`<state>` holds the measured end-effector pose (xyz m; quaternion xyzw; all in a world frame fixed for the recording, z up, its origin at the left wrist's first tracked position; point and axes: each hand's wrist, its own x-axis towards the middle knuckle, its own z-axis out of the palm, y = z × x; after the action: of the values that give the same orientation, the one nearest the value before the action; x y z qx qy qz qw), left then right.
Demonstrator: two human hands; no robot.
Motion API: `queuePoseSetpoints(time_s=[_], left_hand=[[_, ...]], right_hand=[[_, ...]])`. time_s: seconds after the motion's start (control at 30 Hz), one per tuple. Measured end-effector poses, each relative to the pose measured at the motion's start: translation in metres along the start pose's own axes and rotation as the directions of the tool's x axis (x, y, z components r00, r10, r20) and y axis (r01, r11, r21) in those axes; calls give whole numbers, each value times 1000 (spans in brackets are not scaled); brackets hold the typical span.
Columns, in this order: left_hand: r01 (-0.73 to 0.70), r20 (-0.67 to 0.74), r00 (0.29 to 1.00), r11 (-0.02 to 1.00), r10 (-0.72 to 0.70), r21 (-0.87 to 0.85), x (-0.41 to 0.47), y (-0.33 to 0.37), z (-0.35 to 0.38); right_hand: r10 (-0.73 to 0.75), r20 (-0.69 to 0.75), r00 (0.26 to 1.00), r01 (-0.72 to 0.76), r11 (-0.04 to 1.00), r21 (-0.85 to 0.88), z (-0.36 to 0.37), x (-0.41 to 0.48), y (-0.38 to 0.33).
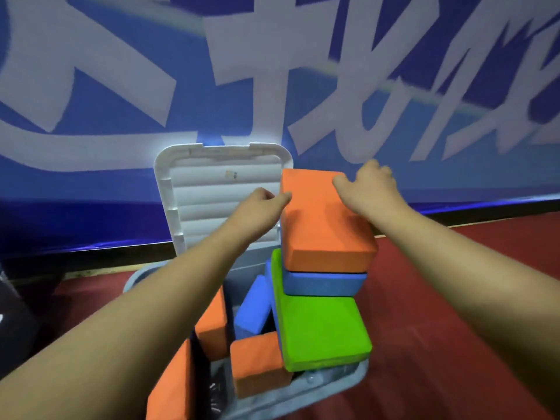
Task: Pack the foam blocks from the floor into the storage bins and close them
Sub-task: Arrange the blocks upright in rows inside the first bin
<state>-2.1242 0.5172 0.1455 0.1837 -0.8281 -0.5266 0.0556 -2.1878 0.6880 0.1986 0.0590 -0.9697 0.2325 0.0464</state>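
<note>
A pale grey storage bin (333, 384) stands open on the floor, its ribbed white lid (212, 189) tipped up behind it. Inside lie several foam blocks: a large orange block (321, 225) on top of a blue block (324, 283), which sits on a green block (321, 325). Smaller orange blocks (257, 363) and a tilted blue block (253, 310) fill the left part. My left hand (260, 207) holds the top orange block's far left edge. My right hand (369, 184) grips its far right corner, fingers curled over the far edge.
A blue banner with big white characters (272, 71) runs along the wall behind the bin. Red floor (454, 298) stretches to the right. A dark object (15, 298) sits at the left edge.
</note>
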Motion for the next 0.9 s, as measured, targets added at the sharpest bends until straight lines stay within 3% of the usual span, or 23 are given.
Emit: queuePoseSetpoints(time_s=[0.07,0.13,0.23,0.4,0.53,0.63,0.73,0.83,0.9], left_hand=[[16,58,998,999,-18,30,-4,0,11],[-21,86,996,996,13,91,-11,1,17],[-67,47,997,994,64,85,-15,1,15],[19,-160,985,957,-68,-291,-14,-13,-30],[119,-80,977,813,-199,-570,-31,-46,-65],[163,-40,967,731,-252,-663,-48,-83,-75],[152,-47,961,658,-274,-737,-56,-119,-73],[147,-36,969,690,-244,-709,-57,-157,-68],[176,5,978,806,-210,-565,-58,-192,-66]], right_hand=[[118,153,981,-127,991,52,5,0,14],[142,248,958,-183,971,152,8,-4,19],[119,187,975,-175,932,317,10,-6,14],[-129,48,990,90,871,483,5,-6,-33],[-368,158,916,208,773,599,25,-24,-82],[-455,162,876,278,750,601,59,-31,-105],[-408,172,897,248,785,568,97,-42,-112],[-416,211,884,280,835,474,130,-57,-104],[-418,208,884,296,847,441,137,-55,-100]])
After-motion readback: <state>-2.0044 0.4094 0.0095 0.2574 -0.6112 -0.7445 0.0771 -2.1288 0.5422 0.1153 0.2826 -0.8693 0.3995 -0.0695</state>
